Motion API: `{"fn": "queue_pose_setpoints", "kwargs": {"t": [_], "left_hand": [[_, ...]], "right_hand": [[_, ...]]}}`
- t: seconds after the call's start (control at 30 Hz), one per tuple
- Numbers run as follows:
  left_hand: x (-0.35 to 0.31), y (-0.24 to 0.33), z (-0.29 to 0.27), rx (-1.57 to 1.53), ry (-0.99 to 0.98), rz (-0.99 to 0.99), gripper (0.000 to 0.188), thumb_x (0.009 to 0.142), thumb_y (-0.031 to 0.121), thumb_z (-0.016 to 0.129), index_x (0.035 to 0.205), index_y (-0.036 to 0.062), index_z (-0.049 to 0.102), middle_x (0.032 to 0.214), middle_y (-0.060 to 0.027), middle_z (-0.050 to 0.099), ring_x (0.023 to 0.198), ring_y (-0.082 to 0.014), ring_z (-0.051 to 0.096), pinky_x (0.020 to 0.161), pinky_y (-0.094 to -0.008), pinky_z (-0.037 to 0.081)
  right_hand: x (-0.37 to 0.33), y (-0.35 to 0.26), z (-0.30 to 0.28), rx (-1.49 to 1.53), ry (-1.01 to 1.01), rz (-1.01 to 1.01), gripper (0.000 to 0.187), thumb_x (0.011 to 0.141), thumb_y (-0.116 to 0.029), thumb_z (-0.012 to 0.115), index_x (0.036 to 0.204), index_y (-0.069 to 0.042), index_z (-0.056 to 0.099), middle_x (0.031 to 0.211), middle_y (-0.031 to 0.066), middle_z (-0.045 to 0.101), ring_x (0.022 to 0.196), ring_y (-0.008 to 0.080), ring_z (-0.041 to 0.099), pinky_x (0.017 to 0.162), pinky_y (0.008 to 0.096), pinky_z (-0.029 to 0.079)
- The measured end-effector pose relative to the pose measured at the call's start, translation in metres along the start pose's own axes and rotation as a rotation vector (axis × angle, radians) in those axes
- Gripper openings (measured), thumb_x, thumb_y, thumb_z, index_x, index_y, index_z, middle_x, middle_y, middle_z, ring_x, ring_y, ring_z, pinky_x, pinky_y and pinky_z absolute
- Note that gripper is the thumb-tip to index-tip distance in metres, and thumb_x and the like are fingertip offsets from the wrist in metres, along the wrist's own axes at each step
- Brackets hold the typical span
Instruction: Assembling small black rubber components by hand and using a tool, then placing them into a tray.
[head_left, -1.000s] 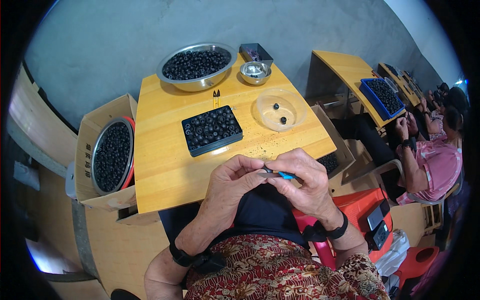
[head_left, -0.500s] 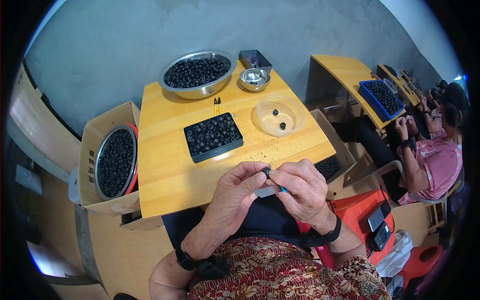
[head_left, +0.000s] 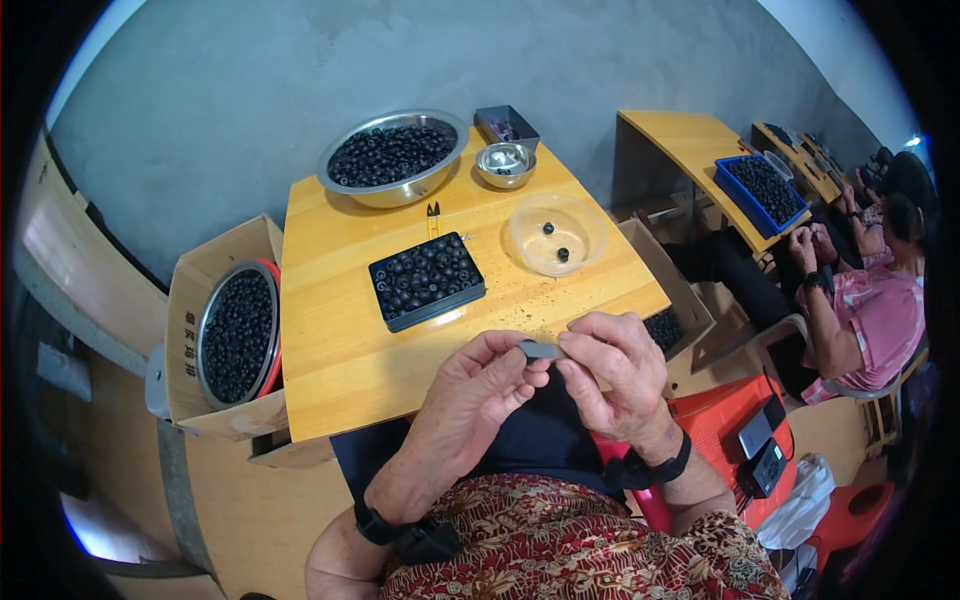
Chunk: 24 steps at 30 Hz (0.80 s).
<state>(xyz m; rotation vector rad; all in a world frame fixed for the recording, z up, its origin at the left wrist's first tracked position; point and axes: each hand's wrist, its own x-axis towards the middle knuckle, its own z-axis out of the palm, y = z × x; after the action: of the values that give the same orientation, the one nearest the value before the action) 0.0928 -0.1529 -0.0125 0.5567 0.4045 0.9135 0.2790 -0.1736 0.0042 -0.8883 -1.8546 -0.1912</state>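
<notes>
In front of the table edge, my left hand (head_left: 462, 402) pinches a small round black part (head_left: 525, 347) between thumb and fingers. My right hand (head_left: 622, 385) grips a short flat grey strip-like blade (head_left: 545, 351), which lies against the black part. Fingers hide most of both pieces. Just beyond my hands stands a dark rectangular tray (head_left: 436, 314) filled with similar black ring-like parts. A clear plastic bowl (head_left: 590, 235) to its right holds two black parts.
A steel basin (head_left: 400, 193) heaped with black parts stands at the back, beside a small steel bowl (head_left: 508, 180) and a dark box (head_left: 530, 140). Yellow-handled nippers (head_left: 434, 226) lie behind the tray. A cardboard box (head_left: 185, 400) is left; co-workers sit at right near a blue tray (head_left: 775, 222).
My right hand has lifted and turned, bringing the grey blade from below the black part up to its side. My left fingers have shifted slightly around the part.
</notes>
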Motion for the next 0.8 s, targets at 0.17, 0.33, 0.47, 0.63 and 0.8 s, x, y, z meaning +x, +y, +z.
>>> {"fn": "queue_pose_setpoints", "kwargs": {"t": [0.17,0.33,0.47,0.63,0.8], "left_hand": [[-0.0018,0.0,0.0031,-0.008,-0.015,0.03,0.02,0.093,0.012,0.063,0.11,0.0025,0.059,0.102,-0.0089,0.066,0.092,-0.0177,0.063,0.088,-0.0296,0.049],[-0.0022,-0.0012,0.0033,-0.001,-0.014,0.026,0.018,0.092,0.012,0.063,0.108,0.0024,0.061,0.102,-0.0082,0.066,0.091,-0.017,0.063,0.088,-0.0299,0.049],[-0.002,-0.0034,0.0006,0.012,0.009,0.026,0.018,0.092,0.012,0.063,0.107,0.0024,0.062,0.101,-0.0086,0.066,0.09,-0.0166,0.063,0.087,-0.0298,0.049],[-0.0007,-0.0037,-0.002,0.053,0.004,0.038,0.018,0.092,0.012,0.064,0.106,0.002,0.062,0.101,-0.0093,0.066,0.089,-0.0165,0.063,0.087,-0.03,0.05],[-0.0012,-0.0062,-0.0044,0.073,-0.04,0.094,0.017,0.09,0.01,0.065,0.104,0.0014,0.062,0.099,-0.01,0.067,0.088,-0.0166,0.063,0.085,-0.0306,0.051]], "right_hand": [[0.0006,-0.002,-0.0017,-0.044,-0.013,-0.088,0.036,0.066,-0.003,0.077,0.101,-0.004,0.068,0.092,0.0093,0.064,0.069,0.0219,0.06,0.058,0.0294,0.049],[-0.0013,-0.0007,-0.0033,-0.123,-0.045,-0.133,0.038,0.065,-0.004,0.077,0.102,-0.004,0.068,0.091,0.0081,0.063,0.067,0.0203,0.058,0.056,0.0293,0.048],[-0.0017,0.0021,-0.0025,-0.144,-0.047,-0.146,0.038,0.065,-0.005,0.076,0.102,-0.004,0.068,0.091,0.0077,0.063,0.066,0.0199,0.057,0.055,0.0294,0.048],[-0.0032,0.0038,-0.0015,-0.151,-0.04,-0.181,0.038,0.063,-0.004,0.073,0.101,-0.004,0.068,0.091,0.0073,0.063,0.066,0.0192,0.057,0.055,0.0285,0.048],[-0.0027,0.0012,0.0,-0.172,-0.052,-0.183,0.038,0.061,-0.003,0.071,0.099,-0.003,0.068,0.089,0.0075,0.064,0.066,0.019,0.057,0.055,0.0285,0.048]]}}
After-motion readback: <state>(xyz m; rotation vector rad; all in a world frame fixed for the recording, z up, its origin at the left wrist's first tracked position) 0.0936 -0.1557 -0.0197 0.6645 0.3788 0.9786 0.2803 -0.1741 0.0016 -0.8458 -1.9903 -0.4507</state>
